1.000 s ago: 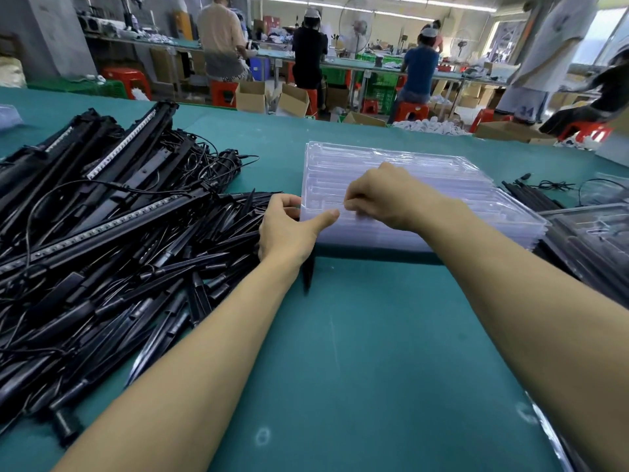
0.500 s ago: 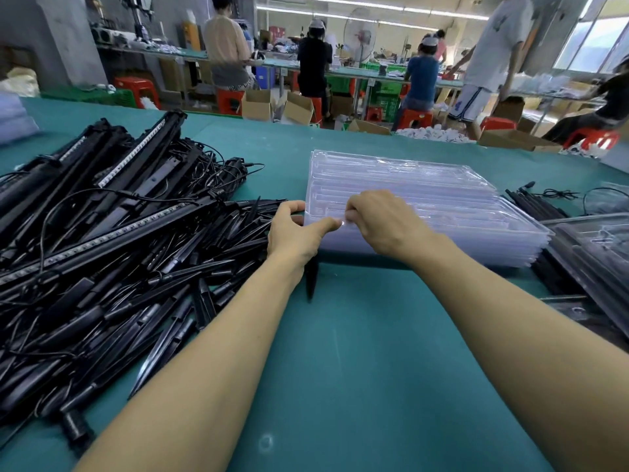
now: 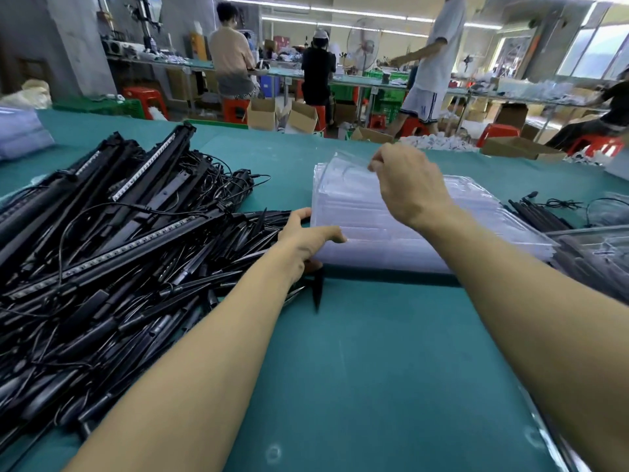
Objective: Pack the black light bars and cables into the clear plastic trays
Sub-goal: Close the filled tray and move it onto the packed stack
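Right hand: the right hand [image 3: 408, 189] is raised over the far-left corner of the stack, fingertips pinched narrow on a corner of the top tray [image 3: 343, 172]; that corner is bent up off the sheets below, while the rest of the tray lies down.
Why pinched so: thin nested plastic clings, I'd judge; peeling at one corner frees a single sheet.
Left hand: the left hand [image 3: 306, 240] is on the near-left corner of the stack of clear trays [image 3: 442, 243], thumb laid straight along the top edge, fingers straight down the left side; it presses and holds nothing, most likely to stop the lower trays rising with the top one.
Stack: it sits mid-table [image 3: 374, 369], nearer the far edge; the green cloth in front looks the place for the freed tray (my guess only).
Black spike: one black spike [image 3: 318, 291] lies at the stack's near-left foot, just under the left hand.
Light bars: the light bars [image 3: 119, 233] are heaped along the table's left edge, with thin cables [image 3: 238, 187] tangled through; the heap reaches the left hand, within easy grasp; none is in this stack's trays.
Right edge: a filled tray [image 3: 595, 247] holds dark parts; loose bars [image 3: 534, 214] lie behind it.
Stage: filling of the top tray is not yet begun; separating comes first.
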{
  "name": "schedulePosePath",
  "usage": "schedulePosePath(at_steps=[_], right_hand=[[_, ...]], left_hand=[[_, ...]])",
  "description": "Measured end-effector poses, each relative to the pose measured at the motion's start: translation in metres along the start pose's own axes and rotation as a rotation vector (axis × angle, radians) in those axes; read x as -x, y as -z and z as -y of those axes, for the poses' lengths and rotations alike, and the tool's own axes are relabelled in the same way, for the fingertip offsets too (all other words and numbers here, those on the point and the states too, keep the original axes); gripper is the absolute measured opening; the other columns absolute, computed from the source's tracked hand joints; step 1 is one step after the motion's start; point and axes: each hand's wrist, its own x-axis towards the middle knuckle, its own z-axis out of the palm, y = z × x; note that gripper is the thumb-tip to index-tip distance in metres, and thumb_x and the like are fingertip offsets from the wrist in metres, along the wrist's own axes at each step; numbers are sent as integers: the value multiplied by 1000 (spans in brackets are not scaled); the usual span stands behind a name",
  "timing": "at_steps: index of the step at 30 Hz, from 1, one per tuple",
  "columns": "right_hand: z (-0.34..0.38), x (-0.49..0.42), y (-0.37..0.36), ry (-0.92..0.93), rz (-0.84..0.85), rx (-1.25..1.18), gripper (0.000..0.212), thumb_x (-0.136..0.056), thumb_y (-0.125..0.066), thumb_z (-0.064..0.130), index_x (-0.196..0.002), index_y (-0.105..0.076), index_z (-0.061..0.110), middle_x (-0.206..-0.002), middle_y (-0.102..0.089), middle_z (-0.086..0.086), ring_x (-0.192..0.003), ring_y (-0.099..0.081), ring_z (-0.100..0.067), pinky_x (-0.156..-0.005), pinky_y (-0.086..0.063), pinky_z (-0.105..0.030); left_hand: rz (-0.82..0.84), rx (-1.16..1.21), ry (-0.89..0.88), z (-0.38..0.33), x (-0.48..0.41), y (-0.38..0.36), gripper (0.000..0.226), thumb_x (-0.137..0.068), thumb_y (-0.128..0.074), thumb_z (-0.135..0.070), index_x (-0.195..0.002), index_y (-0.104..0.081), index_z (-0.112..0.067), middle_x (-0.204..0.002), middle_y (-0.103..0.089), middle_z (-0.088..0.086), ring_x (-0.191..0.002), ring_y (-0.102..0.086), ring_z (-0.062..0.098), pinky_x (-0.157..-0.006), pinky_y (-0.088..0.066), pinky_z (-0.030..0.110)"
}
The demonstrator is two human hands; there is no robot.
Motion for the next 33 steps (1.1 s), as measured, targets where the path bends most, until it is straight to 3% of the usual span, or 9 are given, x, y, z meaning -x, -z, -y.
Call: schedulePosePath(at_steps=[4,7,10,14,18,20,23,28,33], right_hand=[[4,48,-16,165,201,89,32,-95,-45,24,-123,-55,14,-116,-52,-8,-105,-49,-30,-79,-46,-43],[0,57,-27,180,257,147,37,-96,-47,26,-132,-55,21,-118,-52,-7,-111,-47,-29,-84,-44,-41],[0,54,-27,81,198,62,30,-100,-48,36,-111,-68,15,-109,-60,-7,-103,-53,-32,-77,-45,-40],[-5,36,-13,-35,11,-120,35,-99,-52,37,-89,-69,8,-85,-69,-10,-81,-61,-34,-70,-48,-39],[-19,20,12,-142,-61,-393,25,-97,-57,24,-83,-70,9,-61,-66,-4,-57,-64,-18,-71,-56,-42],[-18,25,14,-28,108,-306,21,-93,-64,27,-84,-73,11,-65,-68,-1,-59,-64,-12,-71,-56,-37],[-9,42,1,62,313,-333,20,-87,-71,34,-96,-76,17,-80,-69,1,-71,-61,-9,-72,-49,-27],[-2,54,-22,39,233,-420,15,-92,-66,23,-98,-76,13,-92,-73,0,-81,-61,-11,-78,-48,-23],[-1,45,-26,-43,322,-336,20,-96,-58,26,-96,-74,14,-90,-72,0,-88,-63,-21,-83,-50,-37]], left_hand=[[-70,-17,-38,0,-1,-8,59,-69,-70,-31,-122,-47,-43,-128,-46,-1,-89,-54,12,-48,-43,21],[-162,-98,-135,10,-5,-12,48,-76,-61,-42,-124,-50,-42,-117,-58,-4,-76,-56,11,-52,-48,26],[-210,-123,-148,13,-8,-12,47,-83,-57,-43,-130,-51,-42,-109,-59,-8,-72,-58,12,-59,-57,31],[-196,-125,-168,13,-7,-11,49,-81,-55,-35,-129,-52,-43,-109,-60,-8,-77,-60,14,-50,-51,27],[-228,-188,-224,17,-7,-11,41,-84,-56,-36,-125,-55,-41,-114,-63,-5,-89,-61,19,-79,-56,38],[-272,-225,-262,17,-5,-13,42,-85,-57,-37,-126,-52,-42,-118,-57,-2,-90,-56,16,-82,-46,33],[-320,-127,-338,23,0,-14,37,-81,-64,-33,-113,-51,-46,-110,-52,-2,-78,-51,3,-68,-39,28],[-347,-1,-426,31,2,-13,28,-76,-74,-27,-88,-50,-34,-104,-60,-6,-96,-57,17,-83,-48,36],[-327,19,-523,37,8,-9,26,-74,-75,-33,-94,-59,-34,-104,-55,-8,-73,-50,12,-82,-53,44]])
